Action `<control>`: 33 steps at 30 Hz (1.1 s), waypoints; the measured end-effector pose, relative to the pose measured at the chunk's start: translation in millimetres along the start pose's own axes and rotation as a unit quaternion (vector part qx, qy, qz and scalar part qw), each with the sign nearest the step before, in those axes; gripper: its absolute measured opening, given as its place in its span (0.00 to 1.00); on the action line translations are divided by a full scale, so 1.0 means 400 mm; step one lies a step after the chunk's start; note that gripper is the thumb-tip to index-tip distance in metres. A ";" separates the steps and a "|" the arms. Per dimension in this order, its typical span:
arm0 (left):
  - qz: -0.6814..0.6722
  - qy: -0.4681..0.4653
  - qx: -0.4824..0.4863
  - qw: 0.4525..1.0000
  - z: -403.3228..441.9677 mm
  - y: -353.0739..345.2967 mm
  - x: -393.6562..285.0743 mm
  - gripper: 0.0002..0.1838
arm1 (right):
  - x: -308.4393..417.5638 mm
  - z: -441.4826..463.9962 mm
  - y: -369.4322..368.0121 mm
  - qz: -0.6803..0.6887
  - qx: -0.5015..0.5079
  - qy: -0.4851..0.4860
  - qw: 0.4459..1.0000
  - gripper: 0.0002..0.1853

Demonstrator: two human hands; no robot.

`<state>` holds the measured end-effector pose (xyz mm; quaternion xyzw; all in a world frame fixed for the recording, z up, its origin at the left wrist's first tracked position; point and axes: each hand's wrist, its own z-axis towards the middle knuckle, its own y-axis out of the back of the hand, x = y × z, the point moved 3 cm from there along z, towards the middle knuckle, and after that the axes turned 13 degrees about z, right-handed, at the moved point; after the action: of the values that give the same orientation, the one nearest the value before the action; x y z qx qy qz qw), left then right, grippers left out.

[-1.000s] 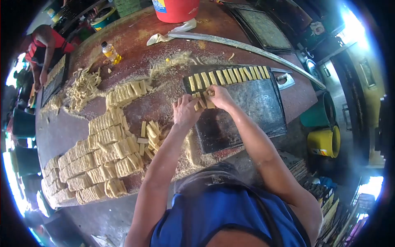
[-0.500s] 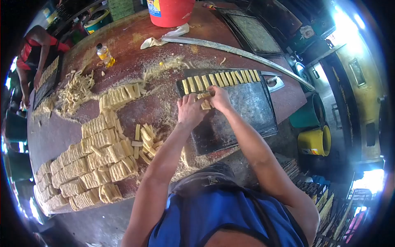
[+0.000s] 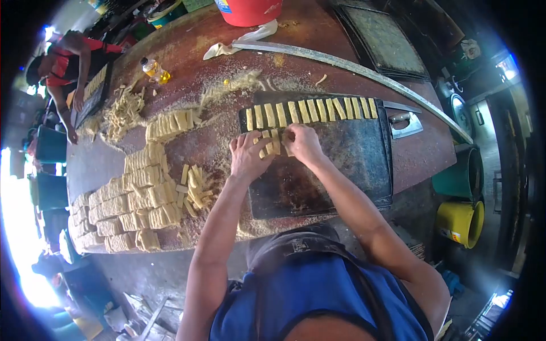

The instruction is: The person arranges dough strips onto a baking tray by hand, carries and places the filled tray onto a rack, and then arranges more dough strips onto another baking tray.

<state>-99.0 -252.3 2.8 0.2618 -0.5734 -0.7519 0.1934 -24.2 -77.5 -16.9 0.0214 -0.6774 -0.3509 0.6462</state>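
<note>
A dark baking tray [image 3: 341, 182] lies before me, with a row of pale dough strips [image 3: 313, 111] side by side along its far edge. Below the row's left end, my left hand [image 3: 248, 158] has its fingers curled on a few more dough strips [image 3: 268, 143]. My right hand [image 3: 304, 145] is just to the right, its thumb and fingertips pinched together at a strip, mostly covered by the fingers. To the left, many cut strips stand in stacked blocks [image 3: 136, 196], with a loose heap of strips [image 3: 195, 187] beside them.
A long metal bar [image 3: 341, 66] crosses the table [image 3: 187, 62] behind the tray. A flat metal blade with a handle [image 3: 405, 123] lies at right. Beyond are an oil bottle [image 3: 155, 70], dough scraps [image 3: 124, 112] and a red bucket [image 3: 249, 11]. Another person [image 3: 71, 62] works at far left.
My hands have drawn apart slightly, and several strips now show between them below the row. The view has shifted. The other person's head has come into view.
</note>
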 end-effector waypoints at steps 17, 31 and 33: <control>-0.041 0.295 0.035 0.954 -0.236 0.121 0.434 0.24 | 0.152 -0.026 -0.158 0.147 0.114 -0.132 0.974 0.12; -0.115 0.295 0.120 0.941 -0.380 0.124 0.517 0.28 | 0.371 -0.004 -0.696 -0.136 0.223 -0.182 0.948 0.19; -0.099 0.317 0.122 0.935 -0.372 0.138 0.506 0.30 | 0.342 0.013 -0.699 -0.111 0.232 -0.169 0.951 0.19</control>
<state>-167.3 -499.9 -9.3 0.5639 -0.5405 -0.5695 0.2561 -169.9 -351.8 -39.5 0.1864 -0.8326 -0.2514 0.4569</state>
